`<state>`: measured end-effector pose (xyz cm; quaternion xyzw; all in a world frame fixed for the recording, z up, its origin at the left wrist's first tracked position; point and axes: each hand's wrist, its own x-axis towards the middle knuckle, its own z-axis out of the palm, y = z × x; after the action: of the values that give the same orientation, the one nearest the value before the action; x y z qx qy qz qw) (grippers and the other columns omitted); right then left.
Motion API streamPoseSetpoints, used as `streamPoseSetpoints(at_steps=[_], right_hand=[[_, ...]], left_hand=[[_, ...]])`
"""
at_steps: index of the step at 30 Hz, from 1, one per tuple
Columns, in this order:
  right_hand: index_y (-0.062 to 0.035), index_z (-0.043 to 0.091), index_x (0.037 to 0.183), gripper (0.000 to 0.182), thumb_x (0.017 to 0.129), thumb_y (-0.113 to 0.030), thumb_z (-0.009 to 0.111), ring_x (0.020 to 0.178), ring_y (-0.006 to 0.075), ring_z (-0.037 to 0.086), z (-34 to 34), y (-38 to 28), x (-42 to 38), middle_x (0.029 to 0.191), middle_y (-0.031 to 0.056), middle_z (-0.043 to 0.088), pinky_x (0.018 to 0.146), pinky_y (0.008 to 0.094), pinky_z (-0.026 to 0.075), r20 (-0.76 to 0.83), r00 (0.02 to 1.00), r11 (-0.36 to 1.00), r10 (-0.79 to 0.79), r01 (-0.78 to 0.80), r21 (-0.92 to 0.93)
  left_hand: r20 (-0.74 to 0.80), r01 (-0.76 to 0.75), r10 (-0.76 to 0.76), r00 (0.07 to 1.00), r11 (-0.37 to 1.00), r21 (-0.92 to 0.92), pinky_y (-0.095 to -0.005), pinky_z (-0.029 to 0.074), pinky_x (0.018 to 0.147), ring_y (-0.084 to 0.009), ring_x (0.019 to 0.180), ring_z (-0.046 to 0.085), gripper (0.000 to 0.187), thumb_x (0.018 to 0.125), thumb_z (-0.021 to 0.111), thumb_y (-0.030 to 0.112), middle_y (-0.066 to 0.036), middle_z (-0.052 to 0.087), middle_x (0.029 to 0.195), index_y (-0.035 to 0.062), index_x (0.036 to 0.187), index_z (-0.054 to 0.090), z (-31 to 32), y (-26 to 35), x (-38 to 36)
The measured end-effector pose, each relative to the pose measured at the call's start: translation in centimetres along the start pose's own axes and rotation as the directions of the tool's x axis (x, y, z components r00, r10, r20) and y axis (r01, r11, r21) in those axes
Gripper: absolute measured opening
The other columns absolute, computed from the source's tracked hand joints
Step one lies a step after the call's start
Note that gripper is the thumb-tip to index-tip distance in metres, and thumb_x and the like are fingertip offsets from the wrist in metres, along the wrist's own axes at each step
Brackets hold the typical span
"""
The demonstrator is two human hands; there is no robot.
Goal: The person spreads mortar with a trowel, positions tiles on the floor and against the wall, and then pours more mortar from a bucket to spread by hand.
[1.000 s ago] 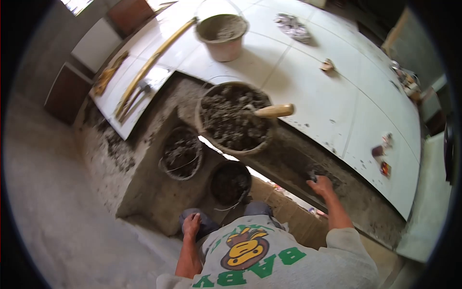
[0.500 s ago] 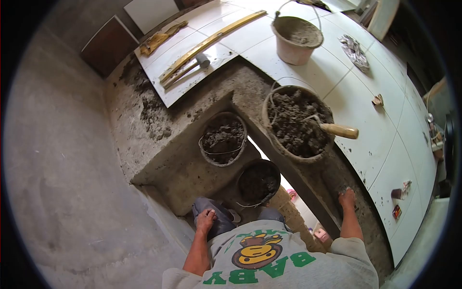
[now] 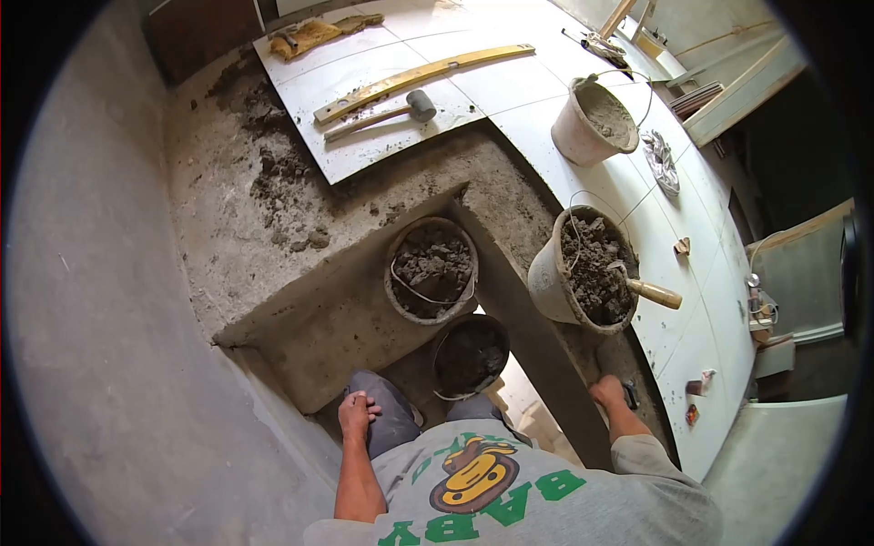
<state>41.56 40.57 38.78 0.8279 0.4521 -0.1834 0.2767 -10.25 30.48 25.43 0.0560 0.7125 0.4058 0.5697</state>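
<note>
Reaching to ledge (image 3: 584, 349) at near right: right hand (image 3: 608, 391), fingers partly hidden, cannot tell if wide or narrow; small dark object (image 3: 630, 394) just beside. Left hand (image 3: 358, 416) by gray trouser knee (image 3: 393, 402), fingers curled narrow. Bucket of dark mix (image 3: 549, 282) with wooden-handled tool (image 3: 657, 294) farther along ledge; two more buckets (image 3: 428, 319) left.

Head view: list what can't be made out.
Head view, all four:
Right hand: whether it grips the dark object beside it; the hand hides its own fingertips.
Wooden-handled tool: its far end, hidden by the dark mix.
Red packet: its print, too small to read.
Brown panel: its top, cut off by the picture's upper edge.
</note>
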Motion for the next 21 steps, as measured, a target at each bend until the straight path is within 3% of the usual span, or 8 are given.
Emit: streamPoseSetpoints(at_steps=[2,4,6,9,11,16,18,21], right_hand=[[0.0004,0.062,0.094,0.037,0.075,-0.031,0.057,0.092,0.0312,0.058,-2.3,-3.2,-4.0,0.097,0.0198,0.06,0.078,0.0383,0.045,0.022,0.998,0.998,-0.056,0.055,0.036],[-0.0029,0.063,0.092,0.039,0.073,-0.037,0.061,0.087,0.0315,0.059,-4.3,-4.9,-7.1,0.087,0.0195,0.062,0.076,0.0372,0.045,0.151,0.971,0.968,-0.186,0.155,0.195],[-0.0039,0.063,0.092,0.039,0.073,-0.038,0.061,0.087,0.0314,0.059,-5.4,-5.8,-9.3,0.087,0.019,0.062,0.076,0.0372,0.045,0.165,0.967,0.961,-0.193,0.152,0.232],[-0.004,0.063,0.091,0.039,0.073,-0.038,0.06,0.088,0.0316,0.059,-8.4,-7.5,-12.6,0.088,0.0187,0.062,0.076,0.0374,0.045,0.169,0.952,0.945,-0.257,0.211,0.251],[-0.0031,0.062,0.09,0.039,0.073,-0.038,0.06,0.089,0.0319,0.059,-11.0,-8.5,-14.3,0.089,0.0189,0.062,0.077,0.0377,0.045,0.167,0.939,0.938,-0.301,0.261,0.228],[-0.0034,0.062,0.087,0.034,0.073,-0.034,0.061,0.083,0.0294,0.06,-15.1,-11.2,-14.6,0.084,0.017,0.063,0.073,0.0359,0.045,0.057,0.938,0.934,-0.341,0.331,0.134],[-0.0024,0.062,0.086,0.033,0.073,-0.033,0.06,0.081,0.0278,0.06,-15.8,-12.6,-14.2,0.081,0.0158,0.063,0.072,0.0356,0.045,0.031,0.921,0.911,-0.389,0.379,0.16],[-0.0003,0.061,0.087,0.034,0.074,-0.032,0.059,0.075,0.0233,0.06,-17.1,-15.8,-15.4,0.076,0.0136,0.062,0.068,0.0334,0.045,0.043,0.892,0.88,-0.45,0.434,0.194]], left_hand=[[0.001,0.028,-0.028,1.0,0.999,-0.039,-0.0236,0.045,0.047,-0.0142,0.055,0.06,0.025,0.085,0.05,0.021,-0.006,0.061,0.074,-0.0004,0.095,0.058,-1.9,0.4,-0.2],[-0.005,-0.089,0.095,0.995,0.95,0.299,-0.0264,0.047,0.051,-0.0146,0.054,0.06,0.023,0.082,0.053,0.021,-0.006,0.06,0.068,-0.0006,0.085,0.061,-3.6,1.3,-0.7],[-0.019,-0.09,0.104,0.994,0.932,0.351,-0.0283,0.048,0.055,-0.0138,0.053,0.058,0.022,0.079,0.055,0.02,-0.005,0.059,0.063,-0.0009,0.077,0.062,-6.4,1.8,-1.4],[-0.02,-0.054,0.062,0.998,0.961,0.271,-0.0283,0.047,0.054,-0.0135,0.054,0.057,0.022,0.081,0.055,0.02,-0.005,0.059,0.066,-0.0012,0.083,0.061,-11.7,2.9,-1.5],[-0.127,-0.023,0.036,0.991,0.994,0.104,-0.0278,0.047,0.057,-0.0143,0.059,0.056,0.023,0.083,0.053,0.02,-0.007,0.06,0.071,-0.002,0.089,0.059,-14.4,5.3,-3.6],[-0.255,0.03,-0.023,0.967,0.999,0.023,-0.028,0.046,0.065,-0.0176,0.068,0.058,0.027,0.084,0.051,0.019,-0.011,0.059,0.082,-0.0039,0.097,0.054,-19.8,8.3,-6.3],[-0.352,-0.094,0.019,0.936,0.976,-0.197,-0.0251,0.044,0.063,-0.0184,0.073,0.058,0.034,0.084,0.051,0.026,-0.011,0.059,0.086,-0.0024,0.103,0.052,-21.1,8.1,-6.9],[-0.416,-0.121,0.006,0.909,0.961,-0.25,-0.032,0.043,0.072,-0.0202,0.078,0.057,0.036,0.083,0.05,0.027,-0.011,0.058,0.093,0.0011,0.108,0.05,-21.0,6.5,-6.1]])
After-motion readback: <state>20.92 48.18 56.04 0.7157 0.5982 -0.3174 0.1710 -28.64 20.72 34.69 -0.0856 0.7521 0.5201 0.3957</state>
